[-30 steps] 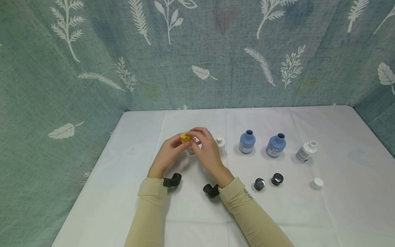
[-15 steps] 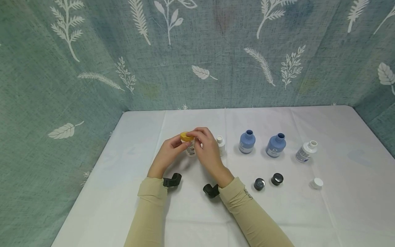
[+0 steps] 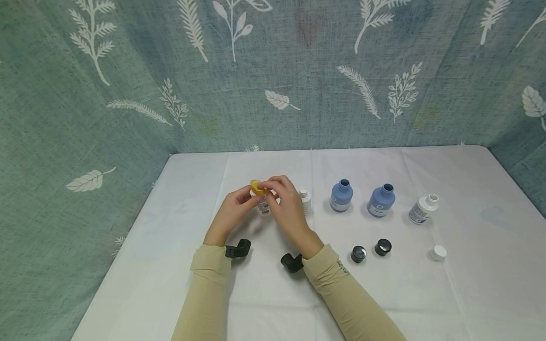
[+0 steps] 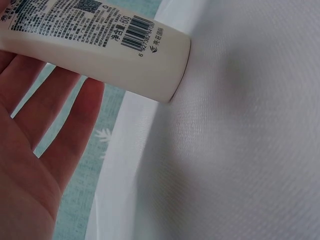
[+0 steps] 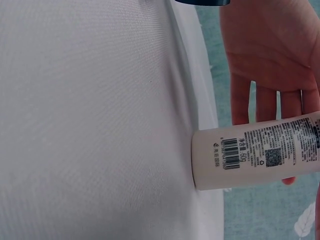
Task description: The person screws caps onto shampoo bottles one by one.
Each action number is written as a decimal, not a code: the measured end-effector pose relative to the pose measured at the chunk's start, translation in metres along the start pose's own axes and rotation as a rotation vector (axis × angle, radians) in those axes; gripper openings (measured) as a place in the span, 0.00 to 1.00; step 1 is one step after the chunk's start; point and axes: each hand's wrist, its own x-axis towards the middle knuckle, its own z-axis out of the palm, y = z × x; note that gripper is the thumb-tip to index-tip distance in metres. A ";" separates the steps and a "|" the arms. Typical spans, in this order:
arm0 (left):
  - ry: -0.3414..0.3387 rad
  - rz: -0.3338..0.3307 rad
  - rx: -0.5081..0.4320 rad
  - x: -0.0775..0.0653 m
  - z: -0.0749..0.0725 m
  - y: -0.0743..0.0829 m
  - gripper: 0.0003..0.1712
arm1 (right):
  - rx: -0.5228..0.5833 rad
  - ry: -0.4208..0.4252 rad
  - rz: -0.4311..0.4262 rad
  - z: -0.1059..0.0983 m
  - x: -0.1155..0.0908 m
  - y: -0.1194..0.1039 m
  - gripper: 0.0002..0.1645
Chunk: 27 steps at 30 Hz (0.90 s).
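Note:
A white bottle with a yellow cap stands on the table between both hands in the head view. My left hand grips its upper part from the left. From the right, my right hand has thumb and fingers at the yellow cap and partly covers it. Printed text and a barcode show on the bottle in the left wrist view, where its base meets the white cloth. The right wrist view shows the same bottle; its top lies outside both wrist views.
A small white bottle stands just behind the right hand. Farther right are two blue bottles and an uncapped white bottle. Two black caps and a white cap lie nearer the front.
The yellow cap looked flat and wide half a second ago and now appears tilted, with my right fingers shifted slightly on it. The other bottles and caps stay put.

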 end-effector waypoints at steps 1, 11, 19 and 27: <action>-0.004 0.000 -0.005 0.000 0.000 0.000 0.24 | 0.003 -0.002 -0.004 0.000 0.000 0.000 0.11; -0.027 0.013 -0.035 0.001 0.000 -0.001 0.26 | 0.028 -0.029 -0.011 -0.002 0.000 -0.001 0.12; -0.023 0.016 -0.026 0.000 0.000 -0.001 0.28 | 0.068 -0.099 -0.023 -0.002 0.000 0.000 0.16; -0.022 0.031 -0.024 -0.001 0.000 0.000 0.29 | 0.060 -0.141 -0.029 -0.002 -0.002 0.000 0.17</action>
